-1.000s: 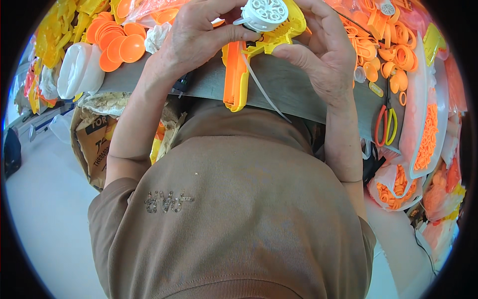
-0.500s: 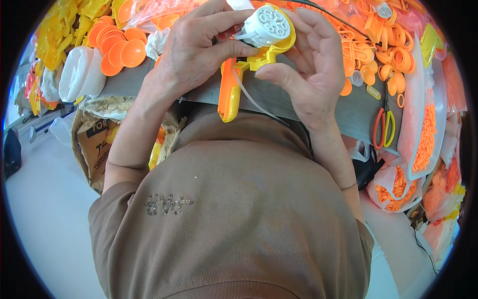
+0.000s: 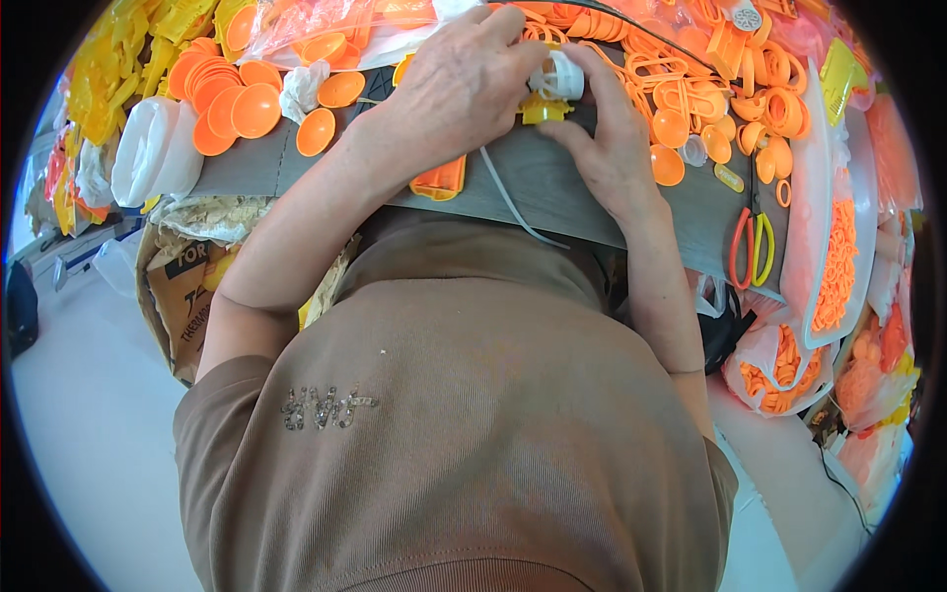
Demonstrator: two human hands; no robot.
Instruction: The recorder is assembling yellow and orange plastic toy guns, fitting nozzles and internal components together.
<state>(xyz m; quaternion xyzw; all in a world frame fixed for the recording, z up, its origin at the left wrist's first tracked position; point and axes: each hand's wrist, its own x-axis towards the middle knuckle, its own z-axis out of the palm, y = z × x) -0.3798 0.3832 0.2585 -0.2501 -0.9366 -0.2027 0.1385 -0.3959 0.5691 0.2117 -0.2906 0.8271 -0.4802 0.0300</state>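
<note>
Over the front of the table, both my hands are closed on an orange-and-yellow toy (image 3: 543, 111) that looks like a bubble gun. Its round white head (image 3: 565, 75) shows between my fingers. My left hand (image 3: 459, 84) lies across the body from above and hides most of it; the orange handle (image 3: 440, 179) sticks out beneath my wrist. My right hand (image 3: 612, 138) grips the other side, index finger against the white head and thumb at the yellow part. From under the toy, a thin white tube (image 3: 506, 197) hangs down over the table edge.
Orange scoop-like cups (image 3: 256, 111) lie at left beside a white plastic container (image 3: 153, 153). Right are orange rings (image 3: 786, 113), red-and-yellow-handled scissors (image 3: 753, 247) and a long tub of small orange parts (image 3: 838, 266). A brown paper sack (image 3: 187, 306) stands below the table edge.
The toy has been turned and lowered toward the table, so the white head now faces away. My left hand has moved right, over its body. My right hand has shifted slightly down.
</note>
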